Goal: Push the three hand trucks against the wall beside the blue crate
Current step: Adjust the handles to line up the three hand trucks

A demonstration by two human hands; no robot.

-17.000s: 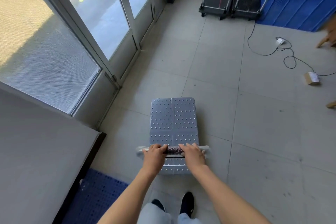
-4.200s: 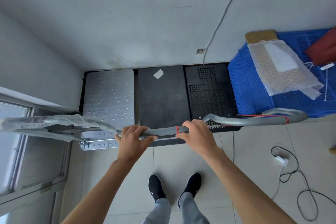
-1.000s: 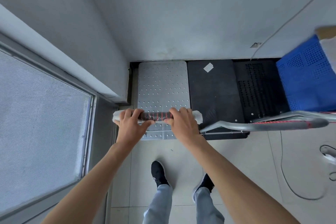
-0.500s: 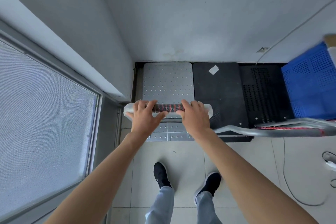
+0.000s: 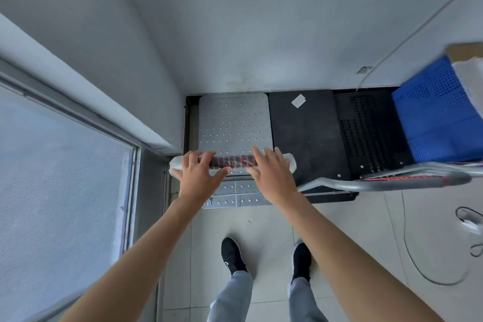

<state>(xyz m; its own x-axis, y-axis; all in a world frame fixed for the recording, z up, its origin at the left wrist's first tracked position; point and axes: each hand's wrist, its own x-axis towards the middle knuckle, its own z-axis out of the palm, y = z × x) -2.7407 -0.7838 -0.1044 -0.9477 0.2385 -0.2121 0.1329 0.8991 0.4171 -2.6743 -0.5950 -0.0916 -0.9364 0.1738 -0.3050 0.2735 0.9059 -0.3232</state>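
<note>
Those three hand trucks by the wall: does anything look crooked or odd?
Nothing stands out. The silver hand truck, the plain black one and the perforated black one sit side by side, square against the wall, next to the blue crate.

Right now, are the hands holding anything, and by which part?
Nothing is gripped. Left hand and right hand are both open, fingers spread, at the wrapped handle of the silver hand truck.
</note>
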